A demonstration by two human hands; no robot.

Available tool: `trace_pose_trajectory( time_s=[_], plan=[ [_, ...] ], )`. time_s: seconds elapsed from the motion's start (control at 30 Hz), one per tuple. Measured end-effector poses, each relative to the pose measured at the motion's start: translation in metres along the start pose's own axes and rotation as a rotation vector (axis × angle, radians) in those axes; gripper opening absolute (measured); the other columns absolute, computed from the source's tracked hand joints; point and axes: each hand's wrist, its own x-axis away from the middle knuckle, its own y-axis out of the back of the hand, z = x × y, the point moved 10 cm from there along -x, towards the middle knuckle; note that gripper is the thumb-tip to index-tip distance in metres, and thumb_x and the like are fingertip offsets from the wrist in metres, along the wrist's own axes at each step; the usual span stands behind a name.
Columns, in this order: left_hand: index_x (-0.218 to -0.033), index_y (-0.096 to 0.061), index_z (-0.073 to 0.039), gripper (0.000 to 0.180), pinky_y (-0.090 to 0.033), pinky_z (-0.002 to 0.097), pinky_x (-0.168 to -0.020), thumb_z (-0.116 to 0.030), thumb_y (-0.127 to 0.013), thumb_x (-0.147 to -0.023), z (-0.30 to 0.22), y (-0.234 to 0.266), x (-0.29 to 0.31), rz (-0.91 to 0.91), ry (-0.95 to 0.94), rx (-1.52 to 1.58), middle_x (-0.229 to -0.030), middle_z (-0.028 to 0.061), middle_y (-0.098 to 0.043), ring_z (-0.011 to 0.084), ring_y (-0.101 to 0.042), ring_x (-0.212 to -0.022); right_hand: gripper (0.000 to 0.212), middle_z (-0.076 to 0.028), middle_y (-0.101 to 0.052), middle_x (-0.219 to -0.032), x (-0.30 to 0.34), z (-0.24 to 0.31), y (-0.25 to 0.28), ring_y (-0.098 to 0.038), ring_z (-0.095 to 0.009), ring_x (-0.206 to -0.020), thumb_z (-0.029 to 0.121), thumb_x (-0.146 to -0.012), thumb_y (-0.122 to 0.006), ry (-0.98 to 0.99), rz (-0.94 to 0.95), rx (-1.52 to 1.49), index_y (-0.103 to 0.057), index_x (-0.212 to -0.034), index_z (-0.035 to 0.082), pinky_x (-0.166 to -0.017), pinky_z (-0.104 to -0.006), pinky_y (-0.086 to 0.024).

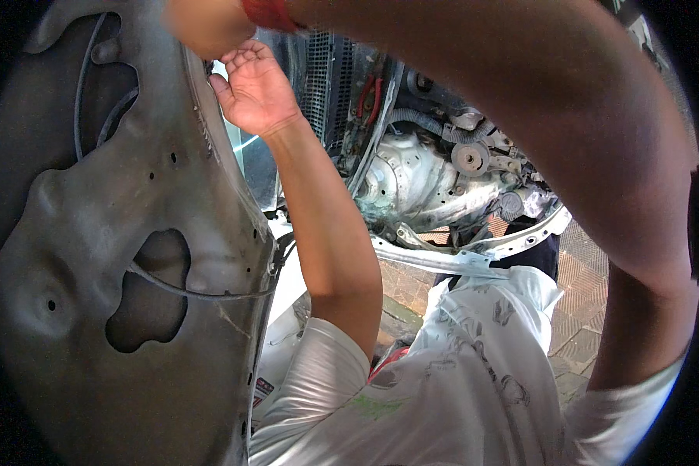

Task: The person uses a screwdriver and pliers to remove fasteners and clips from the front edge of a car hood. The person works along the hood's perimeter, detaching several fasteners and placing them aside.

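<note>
Brown-grey paving blocks (586, 272) underfoot, joints visible; bright, patchy daylight.

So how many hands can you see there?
2: the left hand, palm showing, beside the grey panel; and the right hand, blurred and cut off by the picture's top edge. Others could be hidden behind the panel.

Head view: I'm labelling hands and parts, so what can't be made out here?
In the head view:
Right hand: blurred, cut off by the top edge; grip unclear.
Left hand: its contact with the blurred right hand is unclear.
Engine bay: partly hidden by the right arm.
Grey cable: one end disappears behind the metal panel.
</note>
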Motion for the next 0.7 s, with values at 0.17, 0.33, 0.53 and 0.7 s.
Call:
trace_pose_trajectory(
  time_s=[0.17,0.33,0.53,0.7],
  plan=[
    [-0.127,-0.061,-0.01,0.031,-0.044,0.0439,-0.11,-0.034,-0.05,-0.111,0.004,-0.002,0.003,-0.035,0.036,-0.052,-0.124,0.0002,-0.064,0.0208,-0.057,-0.119,0.031,-0.012,-0.072,-0.126,0.012,-0.038,-0.032,-0.07,-0.032,-0.112,0.028,-0.096,-0.066,-0.176,-0.315,-1.713,-0.076,-0.124,0.018,-0.095,-0.0428,-0.053],
    [-0.124,-0.063,-0.006,0.028,-0.045,0.0414,-0.109,-0.027,-0.052,-0.11,-0.001,-0.011,0.005,0.071,0.03,0.093,-0.117,0.0029,-0.064,0.0179,-0.059,-0.111,0.04,-0.005,-0.073,-0.105,0.058,-0.054,0.023,-0.076,-0.033,-0.081,0.02,-0.091,-0.073,0.117,-0.007,-0.11,-0.072,-0.131,0.026,-0.068,-0.0453,-0.06],
    [-0.124,-0.063,-0.005,0.028,-0.044,0.0397,-0.108,-0.026,-0.054,-0.109,0.004,-0.013,0.001,0.069,0.029,0.184,-0.116,0.003,-0.065,0.0171,-0.06,-0.11,0.037,-0.003,-0.074,-0.111,0.07,-0.048,0.017,-0.077,-0.031,-0.078,0.021,-0.09,-0.072,0.108,-0.105,-0.043,-0.072,-0.127,0.021,-0.063,-0.0461,-0.06],
    [-0.123,-0.065,-0.004,0.033,-0.046,0.0392,-0.107,-0.032,-0.056,-0.107,0.004,-0.018,0.009,0.054,0.079,0.221,-0.118,0.0042,-0.068,0.0171,-0.062,-0.113,0.015,-0.004,-0.072,-0.083,0.061,-0.019,0.032,-0.076,-0.028,-0.074,0.02,-0.088,-0.07,0.171,-0.216,-0.026,-0.075,-0.099,0.013,-0.058,-0.0431,-0.058]
  ],
)
